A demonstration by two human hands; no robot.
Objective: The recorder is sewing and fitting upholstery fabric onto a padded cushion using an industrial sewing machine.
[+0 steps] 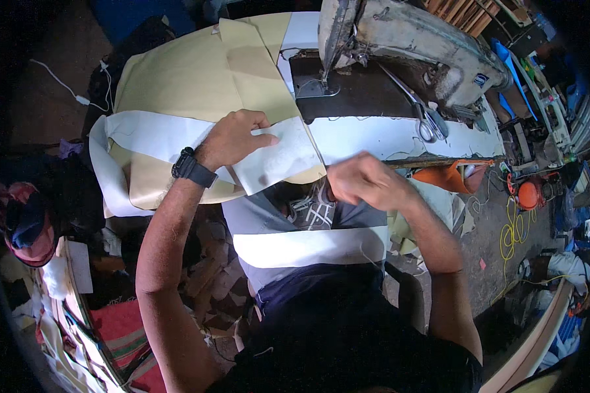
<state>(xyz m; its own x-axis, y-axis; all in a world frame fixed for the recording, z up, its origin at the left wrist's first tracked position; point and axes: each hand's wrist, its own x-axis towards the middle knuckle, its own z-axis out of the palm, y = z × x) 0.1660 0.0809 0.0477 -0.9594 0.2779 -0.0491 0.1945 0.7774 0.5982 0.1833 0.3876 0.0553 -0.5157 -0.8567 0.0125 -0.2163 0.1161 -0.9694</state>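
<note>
My left hand [237, 136] is closed, its thumb on a white piece of sheet material [278, 156] that lies over beige sheet material [177, 78]. A dark watch is on that wrist. My right hand [362, 178], blurred by motion, is curled beside the right-hand corner of the beige and white layers, above my lap. Whatever its fingers hold is hidden. Beyond both hands stands a worn sewing machine [413, 46], its needle area over a dark bed plate. Scissors [423, 118] lie on the machine's table, to the right of the bed plate.
A white table edge [387, 139] runs in front of the machine. An orange piece [449, 177] hangs below it. To the right are a yellow cord [507, 242] and a red-orange round object [530, 195] on the floor. Scraps [210, 278] and a red striped cloth [119, 327] lie lower left.
</note>
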